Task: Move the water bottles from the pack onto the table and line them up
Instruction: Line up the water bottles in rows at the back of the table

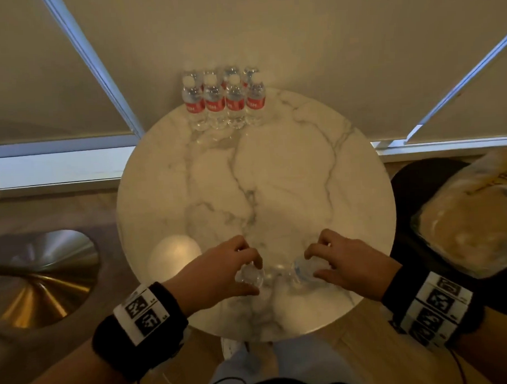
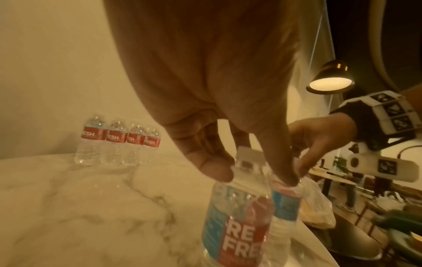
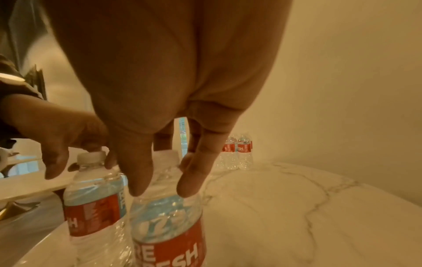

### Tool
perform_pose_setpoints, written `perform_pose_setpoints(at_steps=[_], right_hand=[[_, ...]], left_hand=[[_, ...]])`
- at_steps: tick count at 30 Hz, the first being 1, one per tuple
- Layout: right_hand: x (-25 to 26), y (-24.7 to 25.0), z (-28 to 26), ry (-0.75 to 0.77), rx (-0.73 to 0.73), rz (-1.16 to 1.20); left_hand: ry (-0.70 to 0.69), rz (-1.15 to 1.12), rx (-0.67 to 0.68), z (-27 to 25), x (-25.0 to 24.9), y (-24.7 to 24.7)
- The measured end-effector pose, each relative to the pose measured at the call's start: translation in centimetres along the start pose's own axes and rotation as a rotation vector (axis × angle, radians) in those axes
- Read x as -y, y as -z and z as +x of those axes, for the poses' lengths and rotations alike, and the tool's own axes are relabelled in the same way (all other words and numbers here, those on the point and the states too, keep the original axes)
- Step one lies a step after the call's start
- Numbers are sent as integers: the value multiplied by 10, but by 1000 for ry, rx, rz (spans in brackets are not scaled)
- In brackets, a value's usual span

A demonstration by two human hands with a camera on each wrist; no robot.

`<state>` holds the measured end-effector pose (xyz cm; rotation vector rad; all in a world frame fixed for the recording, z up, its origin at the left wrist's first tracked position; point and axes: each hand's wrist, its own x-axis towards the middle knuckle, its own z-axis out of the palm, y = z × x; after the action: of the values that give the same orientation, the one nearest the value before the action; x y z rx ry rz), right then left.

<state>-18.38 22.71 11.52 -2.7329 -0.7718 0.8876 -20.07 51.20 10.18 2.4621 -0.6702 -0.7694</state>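
Two bottles stood upright at the near edge of the table (image 1: 348,187), each pinched below its cap: left hand (image 1: 220,268) on one, right hand (image 1: 348,263) on the other. The lined-up row (image 1: 223,104) stood straight ahead, well apart.

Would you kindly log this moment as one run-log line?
left hand: grips bottle top | right hand: grips second bottle top | both upright, near table edge | earlier bottles: grouped at far edge

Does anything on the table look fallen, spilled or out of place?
Nothing stands out. The four lined-up bottles stand upright at the table's far edge. The left hand and right hand each hold an upright bottle by its top near the front edge. No spill shows.
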Motion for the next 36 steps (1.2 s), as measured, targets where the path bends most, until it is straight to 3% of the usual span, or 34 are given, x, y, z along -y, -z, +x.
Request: perform_pose_setpoints(at_steps=[4,9,18,22,24,30,36], right_hand=[[-9,14,12,-70,-84,68],[-45,75,67,-122,-167,85],[-144,239,270,-157,-348,10],[-179,279,368,-136,-371,3],[-186,275,397,-146,-344,-7],[-170,272,416,-107,-432,33],[-169,269,378,-116,-415,174]], left_hand=[[-21,-54,-51,14,4,5],[-27,-72,-90,60,10,41],[59,-110,-270,178,32,112],[92,-121,-323,242,54,139],[106,-113,-303,263,62,147],[43,-31,-350,277,67,168],[53,9,-327,299,64,186]])
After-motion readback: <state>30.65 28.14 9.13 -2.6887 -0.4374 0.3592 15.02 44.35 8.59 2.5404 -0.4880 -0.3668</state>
